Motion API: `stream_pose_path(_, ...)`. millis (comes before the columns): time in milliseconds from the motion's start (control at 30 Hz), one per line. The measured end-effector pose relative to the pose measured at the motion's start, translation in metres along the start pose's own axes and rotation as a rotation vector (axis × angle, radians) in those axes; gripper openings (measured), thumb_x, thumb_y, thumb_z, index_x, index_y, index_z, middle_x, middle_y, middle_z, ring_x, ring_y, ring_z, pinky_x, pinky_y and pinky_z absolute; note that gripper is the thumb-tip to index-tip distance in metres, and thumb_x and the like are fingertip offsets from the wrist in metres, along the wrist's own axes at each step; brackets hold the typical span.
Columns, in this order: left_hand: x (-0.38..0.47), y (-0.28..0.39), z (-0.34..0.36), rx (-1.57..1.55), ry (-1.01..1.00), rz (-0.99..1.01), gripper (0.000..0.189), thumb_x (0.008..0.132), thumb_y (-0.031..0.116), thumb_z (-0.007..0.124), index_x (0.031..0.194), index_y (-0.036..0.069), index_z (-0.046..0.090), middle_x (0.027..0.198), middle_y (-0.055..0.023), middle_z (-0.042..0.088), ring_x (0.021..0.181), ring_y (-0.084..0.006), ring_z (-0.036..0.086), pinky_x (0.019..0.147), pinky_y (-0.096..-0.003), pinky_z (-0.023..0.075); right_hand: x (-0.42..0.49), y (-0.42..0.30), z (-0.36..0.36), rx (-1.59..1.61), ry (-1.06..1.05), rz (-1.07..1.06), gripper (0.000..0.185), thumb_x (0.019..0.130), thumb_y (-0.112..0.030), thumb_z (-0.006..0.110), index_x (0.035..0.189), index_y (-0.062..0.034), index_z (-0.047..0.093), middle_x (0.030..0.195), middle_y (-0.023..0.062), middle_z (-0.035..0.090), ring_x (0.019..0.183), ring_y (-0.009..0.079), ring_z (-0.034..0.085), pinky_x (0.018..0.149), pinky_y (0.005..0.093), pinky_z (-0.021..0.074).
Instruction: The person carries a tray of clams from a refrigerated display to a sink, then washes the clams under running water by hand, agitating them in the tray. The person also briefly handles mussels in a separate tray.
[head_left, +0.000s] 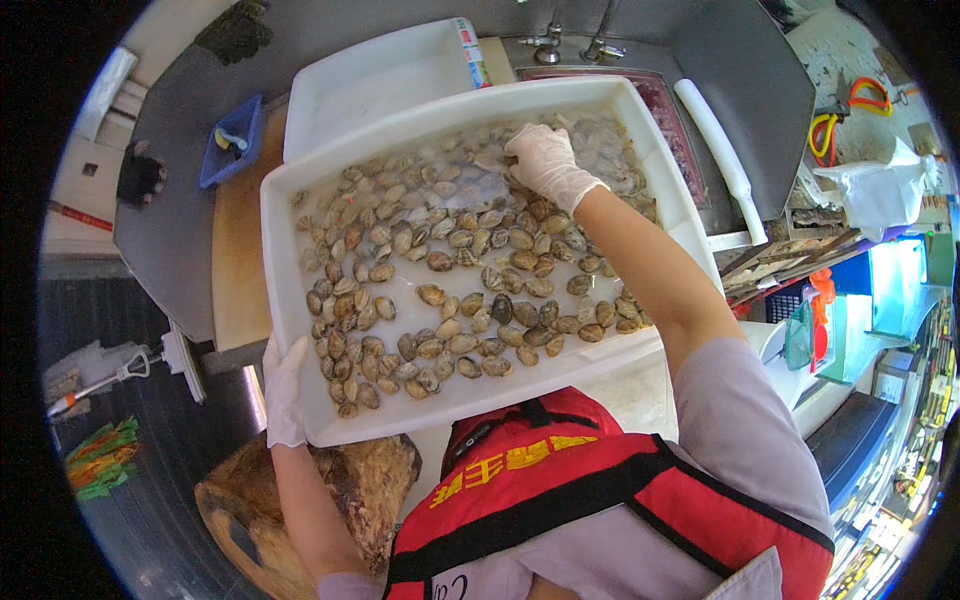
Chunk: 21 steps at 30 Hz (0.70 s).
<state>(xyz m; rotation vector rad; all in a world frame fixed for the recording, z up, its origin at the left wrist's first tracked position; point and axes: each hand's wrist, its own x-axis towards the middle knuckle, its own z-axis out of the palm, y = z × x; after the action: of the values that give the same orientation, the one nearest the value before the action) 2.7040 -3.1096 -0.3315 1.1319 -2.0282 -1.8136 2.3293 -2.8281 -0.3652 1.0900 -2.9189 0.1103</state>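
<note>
A large white plastic tray lies tilted before me, with cloudy water pooled towards its far side. Many clams are spread over its floor; those near me lie out of the deeper water. My left hand, in a thin white glove, grips the tray's near left corner, thumb over the rim. Also gloved, my right hand is down among the clams at the far right, its fingers bent and partly hidden. Whether it holds a clam cannot be made out.
Behind the tray stands a second white tray beside a sink with metal taps. A blue basket sits left on a tan board. At right are a white roll, scissors and a plastic bag. A wooden stump stands below.
</note>
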Motion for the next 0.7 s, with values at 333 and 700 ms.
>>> stream_pose_path(333, -0.001, 0.010, 0.007, 0.039, -0.015, -0.062, 0.049, 0.091, 0.010, 0.059, 0.138, 0.002, 0.047, 0.122, -0.0074, 0.059, 0.106, -0.0168, 0.056, 0.092, -0.0296, 0.0443, -0.007, 0.013, -0.005, 0.070, 0.058, 0.020, 0.018, 0.081, -0.017, 0.065, 0.095, -0.0074, 0.071, 0.100, 0.0136, 0.066, 0.101, 0.0307, 0.063, 0.083, 0.0467, 0.0479)
stream_pose_path(700, 0.045, 0.011, 0.006, 0.021, -0.008, -0.013, 0.046, 0.089, 0.010, 0.059, 0.134, 0.001, 0.051, 0.109, -0.0063, 0.062, 0.087, -0.0163, 0.059, 0.075, -0.0289, 0.0491, -0.173, 0.078, -0.094, 1.110, 0.302, 0.355, 0.017, 0.088, -0.005, 0.065, 0.103, 0.0028, 0.062, 0.088, 0.0038, 0.066, 0.081, 0.0107, 0.064, 0.074, 0.0227, 0.0512)
